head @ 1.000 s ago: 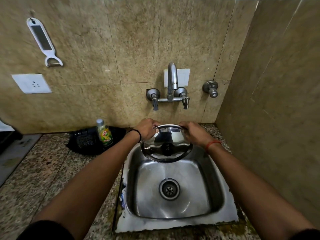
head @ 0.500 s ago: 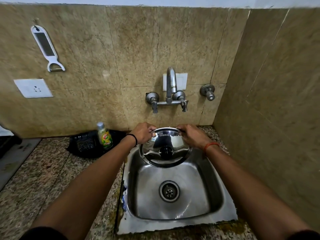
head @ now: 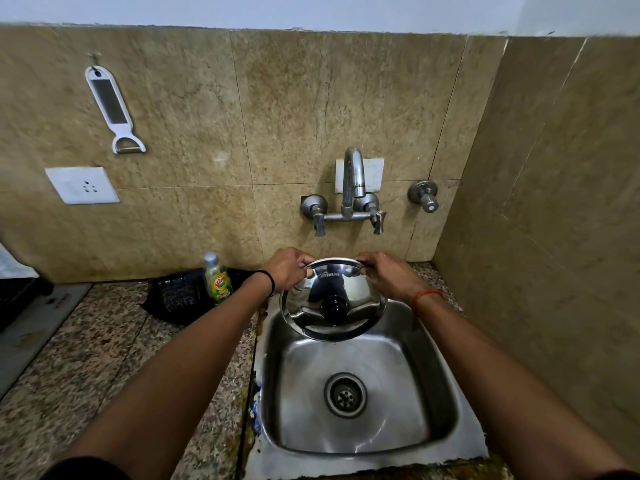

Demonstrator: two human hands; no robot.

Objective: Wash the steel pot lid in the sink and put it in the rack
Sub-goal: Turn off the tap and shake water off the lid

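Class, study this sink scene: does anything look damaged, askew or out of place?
Yes. The sink has a ragged, uneven front flange, with grime and blue scraps along its left seam. The lid, gripped by both hands, looks intact.

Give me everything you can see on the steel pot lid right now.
The steel pot lid is round, shiny, mirror-like metal with a black knob at its centre and a raised rim. It is held tilted, knob side toward the camera, above the back of the sink, below the tap. The left hand and right hand grip its upper edge. No water is running.
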